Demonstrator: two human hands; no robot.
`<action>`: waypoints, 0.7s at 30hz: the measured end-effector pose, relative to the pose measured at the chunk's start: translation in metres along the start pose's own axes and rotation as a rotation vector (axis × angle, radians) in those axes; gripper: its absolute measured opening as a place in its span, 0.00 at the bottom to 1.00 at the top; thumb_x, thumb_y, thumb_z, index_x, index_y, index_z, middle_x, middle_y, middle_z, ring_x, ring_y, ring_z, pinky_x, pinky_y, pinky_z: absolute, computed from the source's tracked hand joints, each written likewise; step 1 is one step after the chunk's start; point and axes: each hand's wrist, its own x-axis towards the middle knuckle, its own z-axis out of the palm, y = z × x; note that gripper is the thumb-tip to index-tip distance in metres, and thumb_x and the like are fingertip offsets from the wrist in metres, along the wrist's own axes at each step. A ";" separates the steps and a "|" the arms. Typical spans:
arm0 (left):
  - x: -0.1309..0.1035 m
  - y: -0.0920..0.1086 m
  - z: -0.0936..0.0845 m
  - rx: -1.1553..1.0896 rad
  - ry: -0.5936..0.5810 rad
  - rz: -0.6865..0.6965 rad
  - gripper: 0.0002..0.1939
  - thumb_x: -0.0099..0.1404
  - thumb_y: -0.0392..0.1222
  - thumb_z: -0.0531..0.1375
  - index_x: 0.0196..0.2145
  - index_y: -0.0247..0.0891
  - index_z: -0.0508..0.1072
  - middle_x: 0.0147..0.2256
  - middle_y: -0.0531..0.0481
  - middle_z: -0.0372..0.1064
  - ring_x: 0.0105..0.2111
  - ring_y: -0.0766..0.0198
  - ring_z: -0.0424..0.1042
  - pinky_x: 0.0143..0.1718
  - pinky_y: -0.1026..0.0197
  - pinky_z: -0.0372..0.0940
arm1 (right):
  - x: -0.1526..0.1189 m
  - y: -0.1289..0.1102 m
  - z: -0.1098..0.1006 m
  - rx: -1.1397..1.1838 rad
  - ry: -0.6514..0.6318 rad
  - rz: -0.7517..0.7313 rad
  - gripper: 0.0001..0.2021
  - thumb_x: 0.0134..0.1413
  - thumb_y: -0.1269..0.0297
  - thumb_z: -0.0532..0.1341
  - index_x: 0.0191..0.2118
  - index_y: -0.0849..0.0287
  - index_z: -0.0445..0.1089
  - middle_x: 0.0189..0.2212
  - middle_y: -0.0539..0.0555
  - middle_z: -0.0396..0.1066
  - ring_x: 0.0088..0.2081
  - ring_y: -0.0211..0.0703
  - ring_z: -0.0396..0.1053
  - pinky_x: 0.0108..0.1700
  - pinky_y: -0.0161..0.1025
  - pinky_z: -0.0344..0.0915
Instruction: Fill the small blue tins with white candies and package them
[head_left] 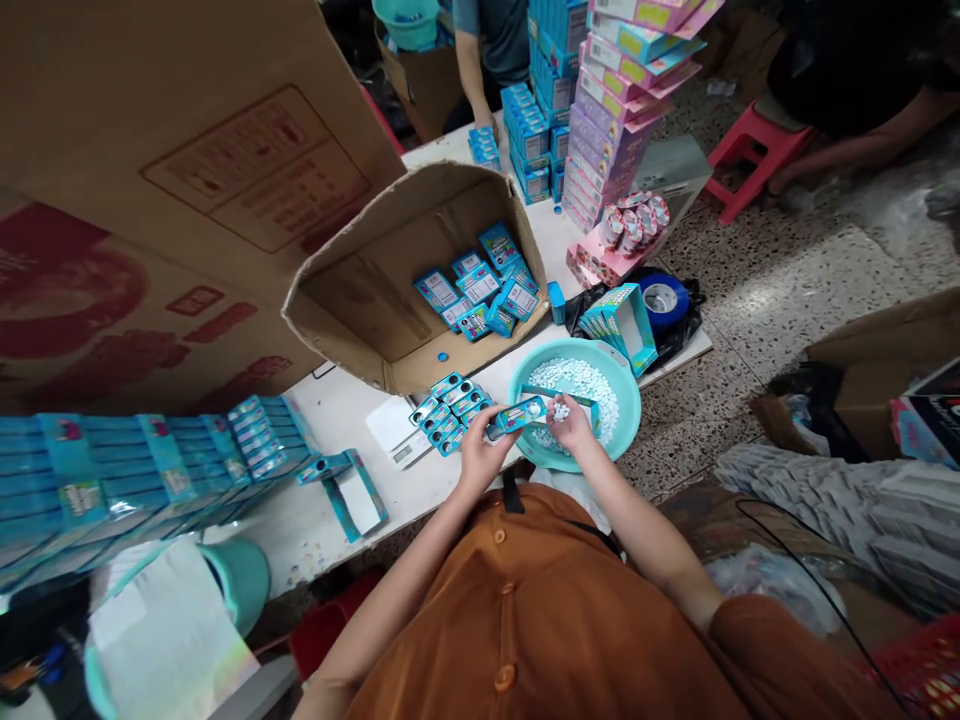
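Note:
My left hand [482, 447] is closed around a small blue printed box [517, 414], tilted with its end toward my right hand. Cupped beside that end, my right hand [571, 424] holds several small white pellets [559, 410]. Both hands are over the near edge of a turquoise basin [634, 400], which contains a heap of white pellets [574, 380] and a blue open carton partly hidden by my right hand. Just left of my left hand, a cluster of small blue boxes [448, 412] with round dark openings stands on the table by a white scale [401, 440].
A cardboard box [360, 300] with loose blue boxes lies behind the hands. Stacked blue packs [112, 470] line the left. A tall stack of pink and purple cartons [607, 140] and blue tape [664, 300] stand at right. Another person's arm [472, 80] is across the table.

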 end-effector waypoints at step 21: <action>-0.091 -0.130 -0.166 -0.314 0.476 -0.293 0.23 0.50 0.45 0.67 0.41 0.40 0.64 0.37 0.52 0.65 0.37 0.65 0.69 0.41 0.61 0.64 | -0.049 0.081 0.003 0.027 -0.011 -0.089 0.08 0.59 0.68 0.52 0.29 0.59 0.62 0.22 0.47 0.63 0.20 0.29 0.61 0.17 0.23 0.57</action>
